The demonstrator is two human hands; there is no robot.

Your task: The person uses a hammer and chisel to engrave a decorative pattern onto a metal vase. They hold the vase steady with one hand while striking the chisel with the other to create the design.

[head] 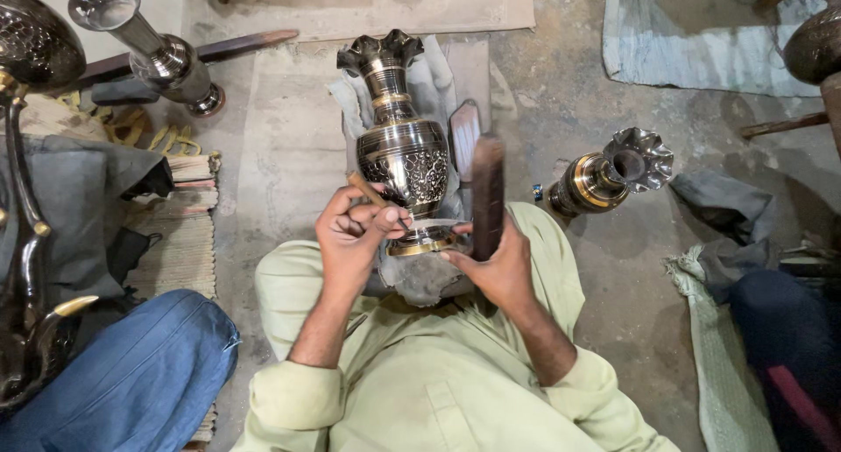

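A dark engraved metal vase point(403, 145) with a scalloped mouth and brass bands lies across my lap on a grey cloth point(429, 84), its base toward me. My left hand point(350, 233) pinches a thin wooden-handled chisel point(372, 194), whose tip rests on the vase near its base. My right hand point(499, 268) grips a dark wooden mallet stick point(487, 198) held upright just right of the vase. I wear pale green clothes.
A second scalloped vase point(609, 176) lies on the concrete floor to the right. A silvery vase point(153, 49) lies at upper left, with dark metalware point(31, 49) at far left. Another person's blue-trousered leg point(131, 373) is at lower left. Cloths point(701, 40) lie at the right.
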